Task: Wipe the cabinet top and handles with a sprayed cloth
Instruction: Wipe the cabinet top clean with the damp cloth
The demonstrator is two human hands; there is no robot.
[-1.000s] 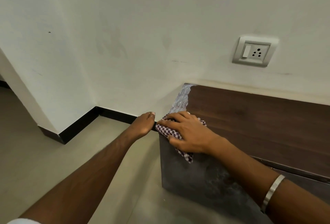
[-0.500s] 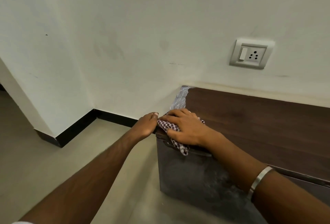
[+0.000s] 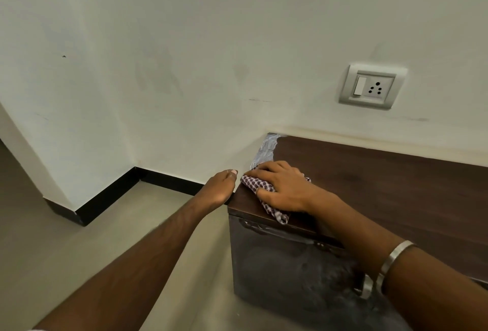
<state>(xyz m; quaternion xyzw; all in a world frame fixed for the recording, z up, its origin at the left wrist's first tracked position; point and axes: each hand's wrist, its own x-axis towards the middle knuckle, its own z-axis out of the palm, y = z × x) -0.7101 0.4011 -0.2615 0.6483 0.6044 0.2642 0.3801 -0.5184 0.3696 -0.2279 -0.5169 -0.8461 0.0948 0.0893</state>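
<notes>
Right hand (image 3: 284,188): palm down, fingers spread and straight, pressing a checked cloth (image 3: 266,200) flat on the dark wood cabinet top (image 3: 383,185), at its left front corner. Cloth: one end sticks out past the fingertips toward the left edge; the other trails under the wrist to the front edge. Left hand (image 3: 220,189): just left of the cloth, set against the cabinet's left side edge, thumb up; whether its fingers curl round the edge cannot be told. Beyond the fingers: a pale smeared patch (image 3: 265,150) along the left edge up to the wall (image 3: 184,53). Right of the grip: bare top running along the wall. Below the grip: cabinet front (image 3: 285,264) with a metal handle (image 3: 258,226). Wall socket (image 3: 371,89) above, well apart. Steel bangle (image 3: 393,258) on the right wrist.
</notes>
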